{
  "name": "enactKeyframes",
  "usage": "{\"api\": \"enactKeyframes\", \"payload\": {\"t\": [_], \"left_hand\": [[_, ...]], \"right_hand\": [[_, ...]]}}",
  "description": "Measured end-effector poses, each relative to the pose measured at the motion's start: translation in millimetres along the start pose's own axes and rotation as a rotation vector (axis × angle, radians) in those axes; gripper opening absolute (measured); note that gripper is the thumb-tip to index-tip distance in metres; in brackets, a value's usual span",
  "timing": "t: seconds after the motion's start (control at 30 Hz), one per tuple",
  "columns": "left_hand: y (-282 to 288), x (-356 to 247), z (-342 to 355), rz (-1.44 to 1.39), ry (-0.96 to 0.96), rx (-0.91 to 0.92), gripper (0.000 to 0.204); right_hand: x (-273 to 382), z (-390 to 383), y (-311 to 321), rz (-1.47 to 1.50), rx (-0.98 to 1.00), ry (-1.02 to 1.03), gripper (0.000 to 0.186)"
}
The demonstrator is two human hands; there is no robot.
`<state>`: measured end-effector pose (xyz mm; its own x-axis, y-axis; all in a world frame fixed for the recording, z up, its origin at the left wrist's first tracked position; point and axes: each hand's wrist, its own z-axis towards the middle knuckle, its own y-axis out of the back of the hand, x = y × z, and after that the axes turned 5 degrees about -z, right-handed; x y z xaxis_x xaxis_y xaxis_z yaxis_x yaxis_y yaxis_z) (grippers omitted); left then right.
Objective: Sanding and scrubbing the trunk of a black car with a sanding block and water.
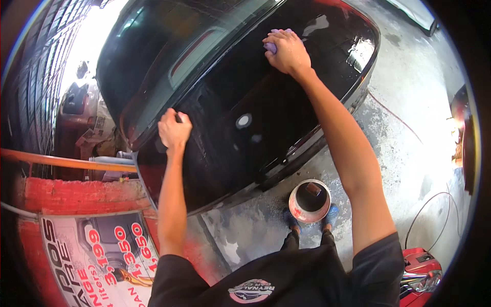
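Note:
In front of me is the wet, glossy black rear lid of a car, with its rear window beyond. Over the far right part of the lid, my right hand is closed on a lilac sponge or cloth, pressed to the paint. My left hand is near the lower edge of the rear window, fingers curled. A small dark thing shows at its thumb side, too little of it to name. A pale round spot lies on the lid between my hands.
A round bucket holding dark water and a brownish block stands between my feet. Left are an orange bar, a red ledge and a printed banner. A hose and red equipment lie at right.

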<state>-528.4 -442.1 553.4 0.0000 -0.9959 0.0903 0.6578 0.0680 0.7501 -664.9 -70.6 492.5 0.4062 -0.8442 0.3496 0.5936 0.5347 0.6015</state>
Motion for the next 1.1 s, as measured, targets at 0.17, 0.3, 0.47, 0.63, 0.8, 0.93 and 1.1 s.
{"api": "enactKeyframes", "payload": {"t": [0.17, 0.3, 0.47, 0.63, 0.8, 0.93, 1.1], "left_hand": [[76, -71, -149, -0.201, -0.164, 0.067, 0.016], [96, -76, -163, -0.259, -0.239, 0.099, 0.015], [16, -5, -15, -0.010, -0.018, -0.019, 0.019], [31, -52, -82, -0.104, -0.120, -0.018, 0.018], [111, -97, -172, -0.282, -0.170, 0.225, 0.015], [73, -110, -115, -0.203, -0.237, 0.046, 0.013], [39, -139, -52, -0.251, -0.191, 0.067, 0.014]], "right_hand": [[-26, -9, -1, -0.052, 0.030, -0.036, 0.035], [-25, -12, 0, -0.109, -0.006, -0.027, 0.036], [2, 5, 1, -0.028, -0.018, 0.019, 0.036], [-30, -7, -8, -0.075, -0.031, 0.027, 0.036], [-22, -3, 4, -0.095, 0.000, -0.033, 0.036], [-7, -3, 0, -0.080, -0.023, -0.017, 0.035], [-24, 0, -4, -0.088, -0.073, 0.028, 0.037]]}}
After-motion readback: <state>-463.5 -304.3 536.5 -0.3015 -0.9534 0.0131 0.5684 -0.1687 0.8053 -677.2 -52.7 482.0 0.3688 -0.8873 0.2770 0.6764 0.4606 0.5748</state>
